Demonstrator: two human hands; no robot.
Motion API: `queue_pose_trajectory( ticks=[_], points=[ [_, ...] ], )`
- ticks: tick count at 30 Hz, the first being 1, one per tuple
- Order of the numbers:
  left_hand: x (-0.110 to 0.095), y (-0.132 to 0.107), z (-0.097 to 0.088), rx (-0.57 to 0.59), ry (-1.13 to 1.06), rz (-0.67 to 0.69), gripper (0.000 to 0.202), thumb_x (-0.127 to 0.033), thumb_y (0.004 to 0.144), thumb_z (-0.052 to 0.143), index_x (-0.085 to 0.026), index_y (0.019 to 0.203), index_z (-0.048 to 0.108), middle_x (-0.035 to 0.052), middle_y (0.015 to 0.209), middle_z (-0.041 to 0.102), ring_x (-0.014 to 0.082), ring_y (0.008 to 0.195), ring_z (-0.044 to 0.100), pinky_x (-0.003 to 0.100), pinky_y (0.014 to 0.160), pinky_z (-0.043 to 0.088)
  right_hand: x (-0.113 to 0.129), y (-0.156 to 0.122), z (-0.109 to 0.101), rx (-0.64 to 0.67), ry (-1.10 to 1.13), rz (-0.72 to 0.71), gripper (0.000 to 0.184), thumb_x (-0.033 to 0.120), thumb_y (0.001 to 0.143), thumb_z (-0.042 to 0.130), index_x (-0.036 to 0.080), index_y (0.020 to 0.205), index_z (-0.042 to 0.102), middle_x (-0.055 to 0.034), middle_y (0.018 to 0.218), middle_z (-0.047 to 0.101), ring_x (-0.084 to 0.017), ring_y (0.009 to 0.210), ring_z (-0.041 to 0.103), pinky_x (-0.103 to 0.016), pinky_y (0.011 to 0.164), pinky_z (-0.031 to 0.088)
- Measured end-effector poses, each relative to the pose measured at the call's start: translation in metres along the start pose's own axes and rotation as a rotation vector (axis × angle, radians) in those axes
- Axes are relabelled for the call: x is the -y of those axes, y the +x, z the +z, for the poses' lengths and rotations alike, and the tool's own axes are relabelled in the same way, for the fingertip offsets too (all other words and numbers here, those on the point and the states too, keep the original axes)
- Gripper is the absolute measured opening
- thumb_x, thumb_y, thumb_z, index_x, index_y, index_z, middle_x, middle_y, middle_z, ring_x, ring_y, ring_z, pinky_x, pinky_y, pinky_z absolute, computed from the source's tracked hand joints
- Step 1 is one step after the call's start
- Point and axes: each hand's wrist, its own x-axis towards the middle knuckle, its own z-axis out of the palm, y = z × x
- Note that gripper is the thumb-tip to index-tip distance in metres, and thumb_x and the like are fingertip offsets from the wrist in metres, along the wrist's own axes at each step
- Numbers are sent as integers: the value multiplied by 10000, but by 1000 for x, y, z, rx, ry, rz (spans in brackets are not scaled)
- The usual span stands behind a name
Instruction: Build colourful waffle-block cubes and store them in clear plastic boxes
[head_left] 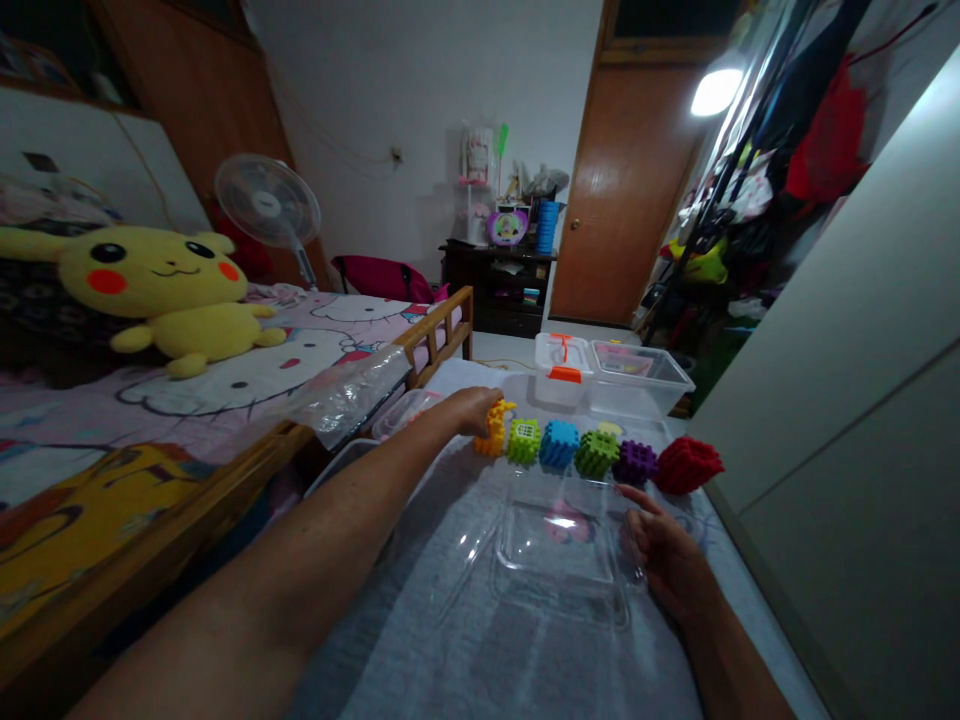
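My left hand (478, 410) reaches to the far end of a row of plastic building blocks, its fingers closed on the yellow-orange blocks (491, 432). Beside these sit lime green blocks (523, 441), blue blocks (559, 444), darker green blocks (598, 454), purple blocks (636, 462) and red blocks (688, 465). In front of the row is a clear plastic box (559, 560), with a transparent flap or lid (469, 555) at its left. My right hand (664, 550) grips the box's right side, its fingers partly bent at the rim.
A lidded clear box with orange latches (564, 374) and an open clear bin (641, 378) stand behind the blocks. More clear containers (409, 412) lie left, partly behind my forearm. A wooden bed rail (439, 335) borders the left; a pale cabinet (847, 400) borders the right.
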Motion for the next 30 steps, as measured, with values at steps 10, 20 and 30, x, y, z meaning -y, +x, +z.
queue_pose_trajectory(
  ticks=[10, 20, 30],
  points=[
    [-1, 2, 3, 6, 17, -21, 531, -306, 628, 727, -229, 1128, 564, 65, 1125, 680, 243, 987, 647, 275, 767, 498, 0, 0, -1, 23, 4, 10, 351, 293, 742, 695, 185, 1074, 662, 66, 543, 421, -65, 437, 332, -175, 385, 290],
    [-2, -2, -4, -15, 26, -30, 478, -303, 631, 726, -212, 1079, 584, 71, 1083, 693, 249, 964, 650, 280, 750, 488, 0, 1, 0, 11, -11, -2, 372, 307, 708, 718, 176, 1053, 669, 69, 528, 416, -64, 420, 325, -174, 370, 276],
    [-83, -56, -37, -93, -115, 260, 425, -294, 722, 683, -236, 1122, 551, 59, 1134, 663, 234, 1019, 628, 285, 827, 468, 0, 1, 0, 33, -21, -21, 352, 306, 726, 696, 189, 1056, 661, 66, 539, 420, -72, 435, 338, -181, 377, 281]
  ],
)
